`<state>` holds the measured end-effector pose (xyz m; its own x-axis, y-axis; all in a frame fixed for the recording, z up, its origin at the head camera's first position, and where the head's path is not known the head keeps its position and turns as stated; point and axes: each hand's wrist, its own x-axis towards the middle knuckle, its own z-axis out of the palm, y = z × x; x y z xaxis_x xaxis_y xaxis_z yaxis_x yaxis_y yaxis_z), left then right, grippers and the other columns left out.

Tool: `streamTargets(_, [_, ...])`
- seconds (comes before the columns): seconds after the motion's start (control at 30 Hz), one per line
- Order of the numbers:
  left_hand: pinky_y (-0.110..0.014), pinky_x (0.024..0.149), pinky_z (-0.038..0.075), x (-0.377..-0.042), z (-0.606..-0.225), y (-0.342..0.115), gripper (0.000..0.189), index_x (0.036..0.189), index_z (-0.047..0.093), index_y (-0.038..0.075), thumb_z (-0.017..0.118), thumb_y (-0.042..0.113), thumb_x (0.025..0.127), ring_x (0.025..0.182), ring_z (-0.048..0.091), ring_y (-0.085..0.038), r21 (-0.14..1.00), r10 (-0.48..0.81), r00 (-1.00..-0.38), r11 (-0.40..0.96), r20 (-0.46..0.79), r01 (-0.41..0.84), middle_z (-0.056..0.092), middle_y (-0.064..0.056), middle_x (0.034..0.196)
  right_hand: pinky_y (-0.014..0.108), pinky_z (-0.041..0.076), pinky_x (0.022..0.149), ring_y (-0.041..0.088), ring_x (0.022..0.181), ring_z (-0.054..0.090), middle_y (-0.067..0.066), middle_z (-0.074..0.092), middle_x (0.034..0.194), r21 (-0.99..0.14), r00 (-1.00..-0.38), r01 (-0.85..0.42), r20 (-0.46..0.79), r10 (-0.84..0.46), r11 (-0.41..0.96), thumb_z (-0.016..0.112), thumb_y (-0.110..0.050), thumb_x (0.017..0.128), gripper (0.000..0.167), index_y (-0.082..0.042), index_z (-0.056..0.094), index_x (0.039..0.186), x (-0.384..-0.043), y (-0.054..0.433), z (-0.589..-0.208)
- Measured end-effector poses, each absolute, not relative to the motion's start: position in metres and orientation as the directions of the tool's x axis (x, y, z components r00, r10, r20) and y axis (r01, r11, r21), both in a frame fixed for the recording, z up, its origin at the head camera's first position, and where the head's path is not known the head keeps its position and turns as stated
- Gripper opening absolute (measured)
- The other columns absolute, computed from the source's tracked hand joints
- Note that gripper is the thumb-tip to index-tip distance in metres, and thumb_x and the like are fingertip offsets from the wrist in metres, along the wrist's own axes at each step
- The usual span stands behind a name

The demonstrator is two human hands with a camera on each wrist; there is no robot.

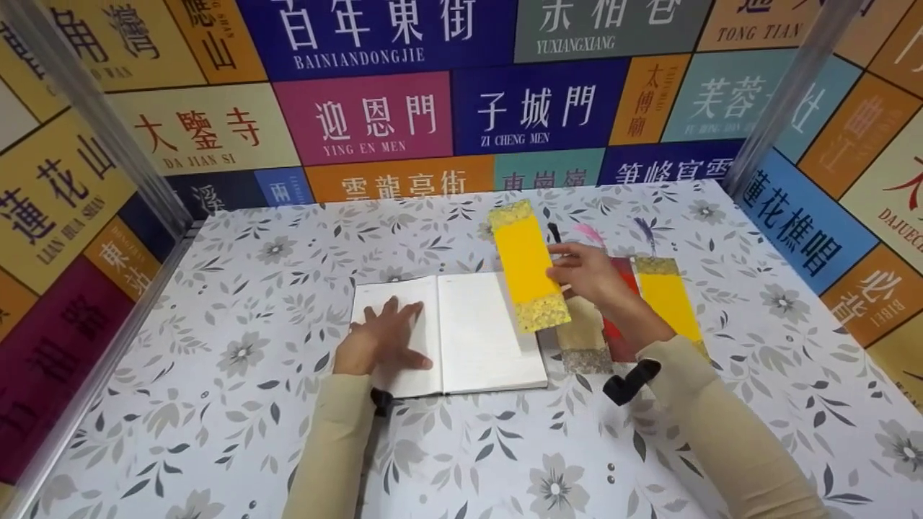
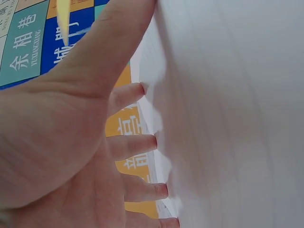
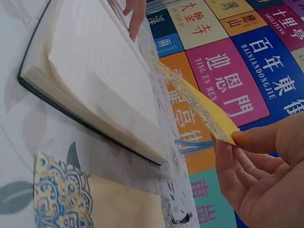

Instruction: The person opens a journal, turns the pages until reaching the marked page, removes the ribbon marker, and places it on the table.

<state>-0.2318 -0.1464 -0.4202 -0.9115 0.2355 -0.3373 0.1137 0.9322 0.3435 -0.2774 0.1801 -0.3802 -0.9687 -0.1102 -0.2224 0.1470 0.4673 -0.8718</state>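
Observation:
An open notebook (image 1: 482,339) with white, faintly lined pages lies on the table. My left hand (image 1: 389,337) rests on its left page, fingers spread and fingertips down on the paper (image 2: 228,118). With thumb and fingers, my right hand (image 1: 588,274) pinches a yellow bookmark (image 1: 525,252) by its edge, holding it tilted above the right page. Patterned bands mark both ends of the bookmark, and in the right wrist view a blue tassel (image 3: 194,146) hangs beside the pinching fingers. Under the right hand lies a beige bookmark (image 1: 581,331) with a patterned end, partly hidden.
Right of the notebook lie a red bookmark (image 1: 621,339), partly under the right forearm, and another yellow bookmark (image 1: 670,299) with a purple tassel (image 1: 645,232). A pink tassel (image 1: 590,232) shows behind the hand. Panels with Chinese lettering (image 1: 382,115) border the flower-patterned table (image 1: 288,252).

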Motion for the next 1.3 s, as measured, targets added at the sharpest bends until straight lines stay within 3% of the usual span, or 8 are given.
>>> streamTargets(0.2, [-0.082,0.104,0.029,-0.231,-0.42,-0.146,0.106,0.159,0.028,0.018,0.084,0.047,0.074,0.142,0.023,-0.063,0.334,0.234,-0.915,0.935,-0.327,0.12,0.017,-0.027,0.165,0.026,0.059,0.083,0.022,0.103,0.062,0.017,0.056,0.138,-0.889,-0.973,0.185,-0.225,-0.046,0.418,0.057,-0.016,0.102,0.052,-0.014,0.044,0.152,-0.283,0.208,-0.371])
streamTargets(0.43, [-0.083,0.105,0.026,-0.23,-0.42,-0.143,0.105,0.159,0.027,0.018,0.083,0.047,0.075,0.144,0.019,-0.064,0.33,0.226,-0.913,0.938,-0.34,0.109,0.015,-0.027,0.166,0.023,0.057,0.087,0.019,0.102,0.061,0.014,0.055,0.14,-0.864,-0.977,0.211,-0.205,0.064,0.458,0.054,-0.022,0.103,0.053,-0.017,0.04,0.155,-0.288,0.247,-0.361])
streamTargets(0.67, [-0.082,0.104,0.029,-0.231,-0.42,-0.144,0.106,0.159,0.028,0.017,0.083,0.048,0.074,0.142,0.023,-0.062,0.317,0.226,-0.912,0.941,-0.343,0.114,0.017,-0.027,0.165,0.04,0.05,0.108,0.024,0.118,0.054,0.015,0.047,0.149,-0.839,-0.951,0.302,-0.232,0.205,0.452,0.049,-0.026,0.105,0.052,-0.019,0.038,0.156,-0.301,0.289,-0.352])
streamTargets(0.77, [-0.082,0.103,0.03,-0.231,-0.42,-0.145,0.106,0.158,0.028,0.017,0.083,0.049,0.073,0.141,0.025,-0.062,0.321,0.231,-0.915,0.939,-0.329,0.122,0.019,-0.027,0.164,0.04,0.049,0.11,0.021,0.118,0.053,0.015,0.047,0.15,-0.833,-0.942,0.321,-0.233,0.242,0.45,0.049,-0.025,0.105,0.052,-0.019,0.038,0.156,-0.306,0.306,-0.348])
streamTargets(1.03, [-0.079,0.106,0.03,-0.229,-0.418,-0.144,0.105,0.159,0.028,0.019,0.083,0.05,0.075,0.143,0.024,-0.061,0.32,0.221,-0.919,0.941,-0.325,0.113,0.018,-0.024,0.165,0.041,0.043,0.117,0.024,0.132,0.046,0.017,0.028,0.165,-0.842,-0.939,0.328,-0.241,0.245,0.427,0.045,-0.018,0.105,0.059,-0.015,0.024,0.16,-0.317,0.343,-0.345])
streamTargets(1.17, [-0.08,0.109,0.026,-0.227,-0.418,-0.143,0.104,0.16,0.026,0.021,0.081,0.05,0.077,0.146,0.018,-0.061,0.317,0.211,-0.917,0.943,-0.338,0.101,0.015,-0.023,0.167,0.039,0.043,0.116,0.02,0.128,0.046,0.016,0.023,0.167,-0.85,-0.943,0.313,-0.226,0.243,0.425,0.044,-0.017,0.105,0.061,-0.014,0.02,0.161,-0.322,0.357,-0.349])
streamTargets(1.3, [-0.078,0.108,0.028,-0.227,-0.418,-0.143,0.104,0.16,0.027,0.021,0.081,0.051,0.076,0.145,0.021,-0.06,0.305,0.206,-0.922,0.947,-0.328,0.104,0.016,-0.023,0.167,0.035,0.043,0.114,0.015,0.124,0.046,0.016,0.022,0.167,-0.857,-0.953,0.281,-0.198,0.228,0.431,0.044,-0.021,0.106,0.061,-0.014,0.018,0.161,-0.325,0.366,-0.355])
